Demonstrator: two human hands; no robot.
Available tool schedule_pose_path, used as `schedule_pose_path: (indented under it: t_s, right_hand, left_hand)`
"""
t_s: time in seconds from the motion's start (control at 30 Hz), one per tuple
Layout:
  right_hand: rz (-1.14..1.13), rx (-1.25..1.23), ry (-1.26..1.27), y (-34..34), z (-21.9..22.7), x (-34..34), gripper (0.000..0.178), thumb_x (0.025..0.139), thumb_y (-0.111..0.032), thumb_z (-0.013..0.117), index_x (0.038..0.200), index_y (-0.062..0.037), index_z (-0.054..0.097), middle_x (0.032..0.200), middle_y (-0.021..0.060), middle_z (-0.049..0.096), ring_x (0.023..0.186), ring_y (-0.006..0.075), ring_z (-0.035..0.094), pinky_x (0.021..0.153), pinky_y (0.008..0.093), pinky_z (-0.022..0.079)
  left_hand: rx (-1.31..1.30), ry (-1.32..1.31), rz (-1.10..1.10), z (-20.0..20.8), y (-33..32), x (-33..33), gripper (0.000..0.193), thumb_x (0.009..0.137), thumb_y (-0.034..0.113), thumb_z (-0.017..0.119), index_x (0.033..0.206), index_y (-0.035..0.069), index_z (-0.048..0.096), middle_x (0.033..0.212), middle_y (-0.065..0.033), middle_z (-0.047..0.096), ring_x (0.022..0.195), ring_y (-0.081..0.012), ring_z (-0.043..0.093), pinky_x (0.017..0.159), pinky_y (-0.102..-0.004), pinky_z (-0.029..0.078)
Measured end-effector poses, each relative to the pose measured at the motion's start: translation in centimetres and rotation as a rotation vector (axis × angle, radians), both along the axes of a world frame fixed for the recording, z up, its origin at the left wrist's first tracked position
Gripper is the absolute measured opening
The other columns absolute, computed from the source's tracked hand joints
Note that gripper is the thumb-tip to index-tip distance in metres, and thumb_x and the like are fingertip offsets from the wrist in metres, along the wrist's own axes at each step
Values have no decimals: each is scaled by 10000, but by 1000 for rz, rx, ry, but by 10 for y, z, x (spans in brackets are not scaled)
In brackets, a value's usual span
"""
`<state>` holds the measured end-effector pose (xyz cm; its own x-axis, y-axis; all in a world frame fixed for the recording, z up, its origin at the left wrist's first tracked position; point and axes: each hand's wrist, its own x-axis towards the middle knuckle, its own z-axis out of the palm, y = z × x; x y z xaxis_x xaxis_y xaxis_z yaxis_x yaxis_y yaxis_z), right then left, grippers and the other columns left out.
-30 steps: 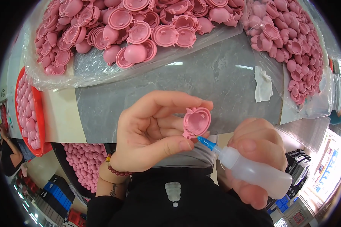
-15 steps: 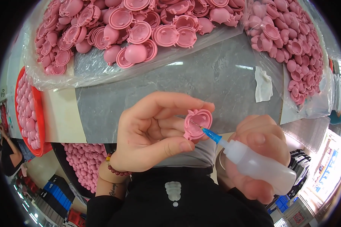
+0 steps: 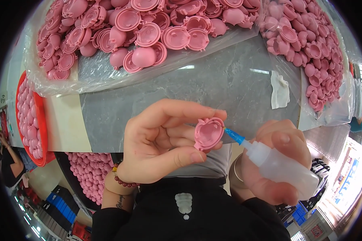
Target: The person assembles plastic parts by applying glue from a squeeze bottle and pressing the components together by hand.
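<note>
Between the thumb and fingers of my left hand [image 3: 157, 140] is a pink plastic half-shell [image 3: 208, 134], its hollow side turned to the right and up toward me. My right hand [image 3: 281, 160] is closed around a translucent white squeeze bottle [image 3: 283, 168]. The bottle lies tilted, its blue needle tip [image 3: 234, 136] pointing at the right rim of the half-shell. Whether the thin needle touches that rim I cannot tell. Both hands are above the near edge of the grey table [image 3: 181, 96].
Pink half-shells [image 3: 149, 34] lie heaped on clear plastic sheeting [image 3: 104, 84] at the back, with another heap [image 3: 309, 52] at the right. A red basket [image 3: 44, 132] of pink balls stands left, a dark bin of pink balls [image 3: 90, 172] below it. White paper [image 3: 280, 90] lies on the table.
My right hand has drawn the bottle slightly right, so its needle has moved from inside the half-shell to the right rim. The left hand has turned the half-shell slightly.
</note>
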<state>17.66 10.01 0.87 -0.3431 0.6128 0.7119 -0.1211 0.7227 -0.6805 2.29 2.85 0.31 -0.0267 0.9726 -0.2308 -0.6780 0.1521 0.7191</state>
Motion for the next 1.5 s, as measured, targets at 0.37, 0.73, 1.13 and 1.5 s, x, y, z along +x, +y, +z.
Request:
schedule_pose_path:
  t_s: [0.37,0.73,1.13,1.5]
  right_hand:
    - [133,-84,65,-8,-5,-4,645,809,-541,373,888,85,509,597,89,431,486,144,399,365,251,250]
    - [-340,-191,-377,43,-3,-2,353,731,-30,570,1059,50,466,932,148,596,754,81,524,635,163,362]
    - [-717,114,-325,56,8,35,415,628,3,654,1012,0,498,964,78,546,830,149,525,692,241,417]
    - [-1026,-44,-600,51,6,92,217,732,-79,581,931,-3,538,796,45,566,690,124,493,617,235,380]
  left_hand:
    - [345,354,158,-23,-6,0,494,647,38,703,1019,20,379,1081,-286,455,803,-254,599,684,-326,523]
    - [294,163,96,-15,-1,-1,467,673,-73,634,1077,-55,400,1078,-242,502,963,-206,540,799,-292,461]
    - [213,89,152,-15,-7,-2,516,663,62,691,1062,-56,385,1037,-249,511,919,-235,555,745,-362,509]
    - [232,63,88,-13,-4,-1,472,666,-32,635,1066,-54,385,1056,-255,497,954,-251,540,786,-379,489]
